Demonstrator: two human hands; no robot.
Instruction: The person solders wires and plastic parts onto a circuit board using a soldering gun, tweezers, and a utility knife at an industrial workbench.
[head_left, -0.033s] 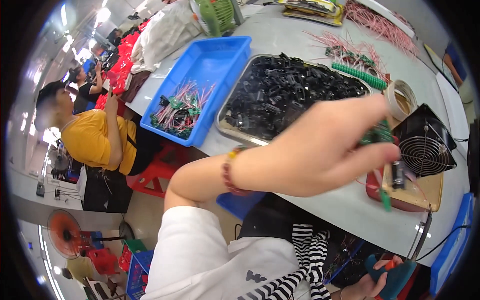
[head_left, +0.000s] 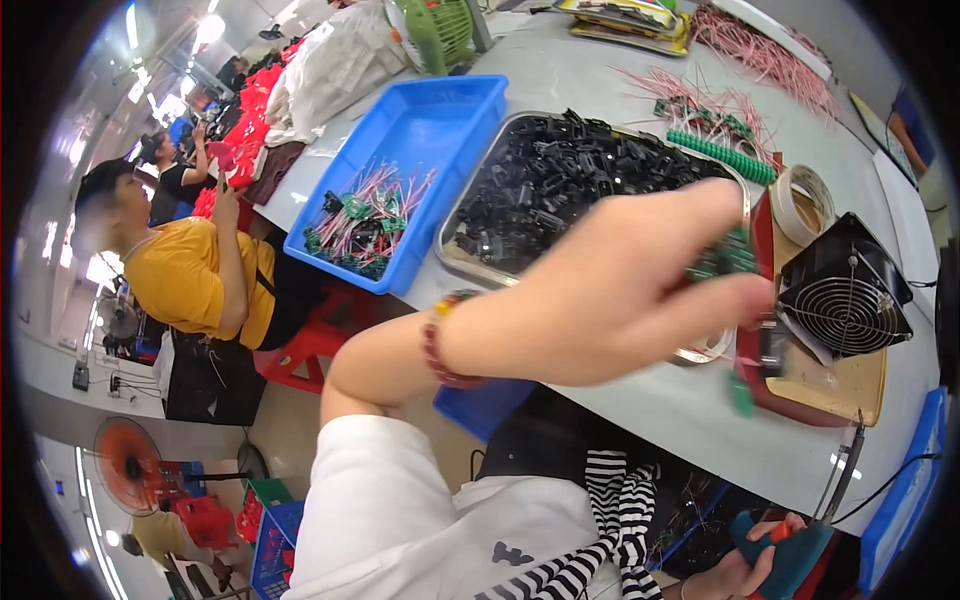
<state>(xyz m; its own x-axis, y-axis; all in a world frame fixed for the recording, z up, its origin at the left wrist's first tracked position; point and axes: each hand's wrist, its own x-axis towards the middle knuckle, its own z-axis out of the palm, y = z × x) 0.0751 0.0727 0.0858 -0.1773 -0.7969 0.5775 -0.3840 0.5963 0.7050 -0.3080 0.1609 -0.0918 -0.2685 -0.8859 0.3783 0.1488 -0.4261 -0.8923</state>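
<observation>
My left hand point(head_left: 600, 290) reaches across the table from the left, its thumb and fingers closed on small green circuit boards point(head_left: 725, 258). A black part point(head_left: 771, 348) and a green piece point(head_left: 741, 393) hang below the thumb, smeared by motion. Low at the right edge, my right hand point(head_left: 740, 572) is closed around an orange-red piece point(head_left: 781, 532) beside a teal thing point(head_left: 808, 548). A soldering iron point(head_left: 850, 455) points up just above that hand. Whether the orange-red piece is its handle, I cannot tell.
A metal tray point(head_left: 462, 262) of black plastic parts lies behind my left hand. Beside it stands a blue bin point(head_left: 440, 200) with wired boards. A tape roll point(head_left: 803, 203), a black fan point(head_left: 850, 290) and a shallow tan box point(head_left: 840, 388) stand right. A person in yellow point(head_left: 190, 275) sits left.
My left hand has shifted a little to the left with the green circuit boards, away from the fan and tape roll. My right hand looks unmoved.
</observation>
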